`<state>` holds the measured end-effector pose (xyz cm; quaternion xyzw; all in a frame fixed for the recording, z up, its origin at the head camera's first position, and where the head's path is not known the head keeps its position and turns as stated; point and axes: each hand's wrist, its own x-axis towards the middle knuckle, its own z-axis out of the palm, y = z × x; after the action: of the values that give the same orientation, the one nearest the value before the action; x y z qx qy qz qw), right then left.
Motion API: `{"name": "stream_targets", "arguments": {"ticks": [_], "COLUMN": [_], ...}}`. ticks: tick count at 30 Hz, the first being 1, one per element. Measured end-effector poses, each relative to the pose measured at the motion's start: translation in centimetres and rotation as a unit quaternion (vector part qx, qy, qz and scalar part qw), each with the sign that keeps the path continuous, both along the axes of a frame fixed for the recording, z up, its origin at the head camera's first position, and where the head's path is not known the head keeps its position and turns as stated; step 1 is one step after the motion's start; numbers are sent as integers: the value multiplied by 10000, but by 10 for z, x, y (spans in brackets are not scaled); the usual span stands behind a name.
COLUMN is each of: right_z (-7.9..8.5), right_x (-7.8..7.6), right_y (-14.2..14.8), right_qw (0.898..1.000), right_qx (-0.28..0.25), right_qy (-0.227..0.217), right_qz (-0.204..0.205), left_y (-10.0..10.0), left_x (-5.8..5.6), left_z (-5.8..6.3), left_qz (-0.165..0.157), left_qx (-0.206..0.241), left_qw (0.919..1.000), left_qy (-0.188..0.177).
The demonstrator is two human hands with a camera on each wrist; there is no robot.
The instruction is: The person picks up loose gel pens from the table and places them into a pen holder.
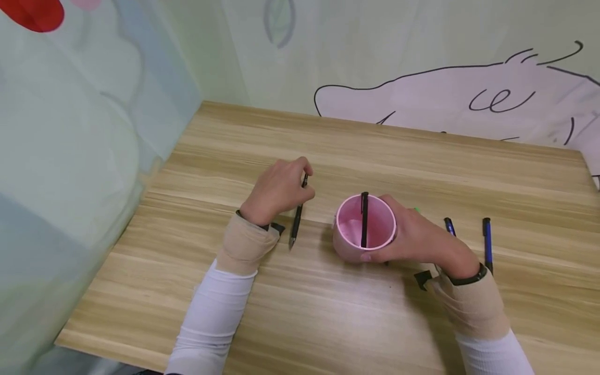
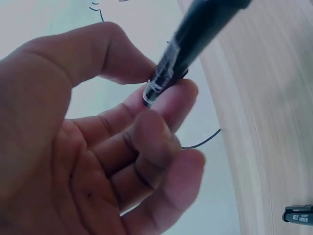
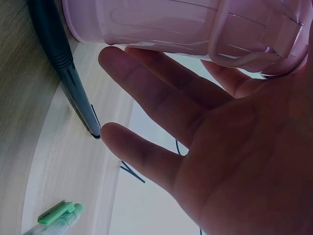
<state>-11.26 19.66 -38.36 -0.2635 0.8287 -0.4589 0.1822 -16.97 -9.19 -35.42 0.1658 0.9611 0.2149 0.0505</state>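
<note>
My left hand [image 1: 281, 190] pinches the upper end of a black pen [image 1: 296, 224] between thumb and fingers; the pen slants with its point toward the tabletop. From the left wrist, the hand [image 2: 122, 132] shows its thumb and index fingertip on the pen's end [image 2: 168, 68]. To the right stands a pink cup [image 1: 346, 252], gripped round its side by my right hand [image 1: 414, 234]. Another black pen [image 1: 364, 219] leans upright inside the cup. The right wrist view shows the cup's side [image 3: 161, 24] above my spread fingers [image 3: 151, 98].
Two blue pens [image 1: 488, 242] [image 1: 450, 226] lie right of the cup, one partly behind my wrist. A green-clipped pen [image 3: 61, 215] and a dark pen [image 3: 54, 44] lie near my right hand. The wooden table [image 1: 328, 323] meets patterned walls at its back and left.
</note>
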Motion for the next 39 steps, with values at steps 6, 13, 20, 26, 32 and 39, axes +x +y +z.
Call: {"name": "stream_targets", "arguments": {"ticks": [6,13,20,26,32,39], "right_z": [1,1,1,1,1,1], "right_x": [0,0,1,0,0,0], "right_y": [0,-1,-1,-1,-1,-1], "right_qw": [10000,10000,10000,10000,10000,10000], "right_qx": [51,0,-8,5,-4,0], "right_qy": [33,22,-34,-26,-14,27], "right_qz": [-7,-11,-45,-30,3,-10], "left_y": [1,2,3,4,6,8], "left_x": [0,1,3,7,9,11], "left_z": [0,1,6,11,15,18], "left_qz": [-32,-80,-117,-157,-144,-182], "left_qx": [-37,22,235,356,357,517], "left_qw": [9996,9989,9976,9962,9959,9926], "left_qy": [264,466,644,782,816,1087]}}
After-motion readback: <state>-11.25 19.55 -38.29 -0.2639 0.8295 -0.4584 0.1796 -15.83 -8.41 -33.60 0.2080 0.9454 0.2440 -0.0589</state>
